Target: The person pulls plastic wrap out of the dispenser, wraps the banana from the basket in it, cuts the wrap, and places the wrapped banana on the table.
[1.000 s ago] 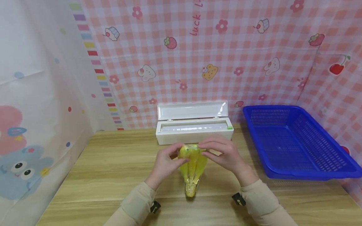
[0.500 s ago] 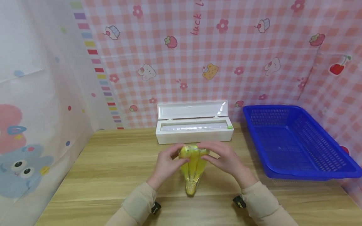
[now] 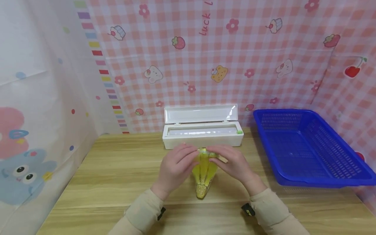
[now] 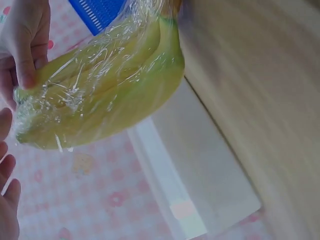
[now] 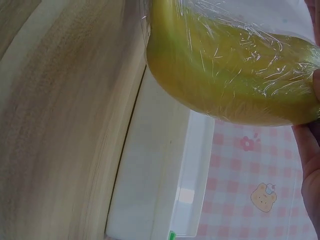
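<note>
A bunch of bananas (image 3: 203,169) wrapped in clear cling film is held up tilted, its stem end toward the person and its tips away. My right hand (image 3: 232,161) pinches the tip end at its right side, thumb and fingers on the film. My left hand (image 3: 177,166) hovers at the left side of the tips. In the left wrist view the left fingers (image 4: 9,175) are loosely bent and apart from the bananas. The right wrist view shows the right thumb and fingers (image 5: 307,150) about the wrapped tips.
Behind the hands stands a white cling film box (image 3: 202,141) with its lid raised, a roll inside and a green slider at its right end. A blue plastic basket (image 3: 305,184) stands on the right of the wooden table (image 3: 117,182). Patterned cloth (image 3: 194,58) hangs at the back and sides.
My left hand has let go of the banana tips and turned over toward the right. The bunch has shifted slightly right and away, with the right hand keeping its grip.
</note>
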The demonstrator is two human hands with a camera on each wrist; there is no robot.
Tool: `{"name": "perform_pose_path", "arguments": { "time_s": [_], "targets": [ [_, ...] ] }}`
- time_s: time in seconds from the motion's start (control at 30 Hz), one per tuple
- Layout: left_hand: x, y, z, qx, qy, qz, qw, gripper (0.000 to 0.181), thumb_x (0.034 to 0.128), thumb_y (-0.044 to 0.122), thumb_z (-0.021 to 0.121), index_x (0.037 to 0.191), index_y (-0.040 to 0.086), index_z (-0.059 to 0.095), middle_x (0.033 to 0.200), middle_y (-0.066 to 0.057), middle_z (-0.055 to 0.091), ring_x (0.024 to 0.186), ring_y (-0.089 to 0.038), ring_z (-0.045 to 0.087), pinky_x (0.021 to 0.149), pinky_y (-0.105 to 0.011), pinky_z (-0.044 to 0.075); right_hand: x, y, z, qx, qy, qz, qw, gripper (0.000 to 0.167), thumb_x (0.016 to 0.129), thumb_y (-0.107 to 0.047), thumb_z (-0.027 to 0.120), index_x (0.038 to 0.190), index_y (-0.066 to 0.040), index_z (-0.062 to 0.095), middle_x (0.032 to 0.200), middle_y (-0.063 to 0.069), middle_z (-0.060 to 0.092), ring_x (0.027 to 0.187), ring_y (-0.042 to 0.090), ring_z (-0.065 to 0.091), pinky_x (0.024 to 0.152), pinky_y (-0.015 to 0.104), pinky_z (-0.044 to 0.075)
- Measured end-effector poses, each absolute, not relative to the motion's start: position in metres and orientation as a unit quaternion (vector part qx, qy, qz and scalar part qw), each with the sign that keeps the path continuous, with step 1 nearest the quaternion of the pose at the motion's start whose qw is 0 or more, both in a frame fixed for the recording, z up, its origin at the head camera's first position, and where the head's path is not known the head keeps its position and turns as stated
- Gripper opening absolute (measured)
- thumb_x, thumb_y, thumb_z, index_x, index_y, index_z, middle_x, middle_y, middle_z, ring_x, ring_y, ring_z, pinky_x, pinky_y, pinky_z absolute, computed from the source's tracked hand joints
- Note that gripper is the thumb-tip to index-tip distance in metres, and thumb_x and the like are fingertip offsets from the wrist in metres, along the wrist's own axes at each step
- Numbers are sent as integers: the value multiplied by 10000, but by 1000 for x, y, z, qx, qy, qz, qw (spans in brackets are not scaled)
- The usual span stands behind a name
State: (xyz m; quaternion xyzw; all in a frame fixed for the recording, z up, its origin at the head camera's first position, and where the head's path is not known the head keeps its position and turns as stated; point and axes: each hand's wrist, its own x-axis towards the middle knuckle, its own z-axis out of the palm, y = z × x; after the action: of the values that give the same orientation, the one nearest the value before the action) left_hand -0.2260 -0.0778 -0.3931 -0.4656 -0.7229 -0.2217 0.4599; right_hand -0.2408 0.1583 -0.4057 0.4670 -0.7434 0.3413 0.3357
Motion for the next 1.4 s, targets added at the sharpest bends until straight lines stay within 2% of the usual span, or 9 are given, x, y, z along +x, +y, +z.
{"name": "perform_pose_path", "arguments": {
  "time_s": [0.1, 0.37, 0.6, 0.93, 1.23, 1.4],
  "targets": [
    [-226, -76, -391, -473, -722, -157, 480, 358, 776, 57, 813, 1107, -14, 696, 1090, -113, 711, 1040, -231, 670, 1000, -401, 502, -240, 157, -404, 466, -749, 337, 330, 326, 946, -260, 655, 1142, -2, 693, 1108, 115, 717, 992, 268, 685, 939, 261, 519],
    [-227, -73, -393, -445, -758, -131, 458, 405, 741, 72, 859, 1109, -13, 709, 1090, -120, 718, 1023, -227, 686, 1004, -362, 495, -240, 154, -403, 493, -737, 317, 336, 340, 998, -281, 567, 1141, 6, 681, 1116, 120, 710, 1018, 271, 676, 972, 272, 504],
    [-224, -69, -388, -426, -780, -178, 422, 254, 783, 44, 813, 1015, -5, 725, 982, -108, 728, 889, -209, 696, 839, -272, 571, -241, 153, -403, 506, -724, 326, 337, 322, 985, -247, 597, 1151, 17, 675, 1127, 127, 706, 1014, 275, 676, 958, 272, 513],
    [-225, -72, -387, -402, -788, -207, 418, 167, 749, 5, 811, 893, -4, 729, 908, -108, 727, 830, -222, 695, 778, -280, 588, -242, 159, -407, 469, -719, 419, 296, 343, 891, -141, 721, 1178, 39, 670, 1148, 164, 697, 1033, 279, 675, 948, 278, 520],
    [-224, -76, -388, -405, -789, -216, 409, 181, 746, -12, 819, 902, 3, 729, 923, -99, 727, 856, -217, 689, 801, -271, 581, -244, 161, -408, 453, -699, 468, 296, 264, 818, 38, 747, 1079, 32, 707, 1070, 163, 717, 1004, 243, 680, 921, 282, 535],
    [-223, -75, -387, -409, -786, -215, 410, 185, 737, -17, 826, 894, 7, 732, 921, -98, 728, 854, -219, 689, 800, -275, 581, -242, 155, -407, 441, -689, 493, 295, 291, 736, 146, 750, 1002, 31, 719, 984, 155, 726, 935, 235, 682, 892, 262, 543]
  ]
}}
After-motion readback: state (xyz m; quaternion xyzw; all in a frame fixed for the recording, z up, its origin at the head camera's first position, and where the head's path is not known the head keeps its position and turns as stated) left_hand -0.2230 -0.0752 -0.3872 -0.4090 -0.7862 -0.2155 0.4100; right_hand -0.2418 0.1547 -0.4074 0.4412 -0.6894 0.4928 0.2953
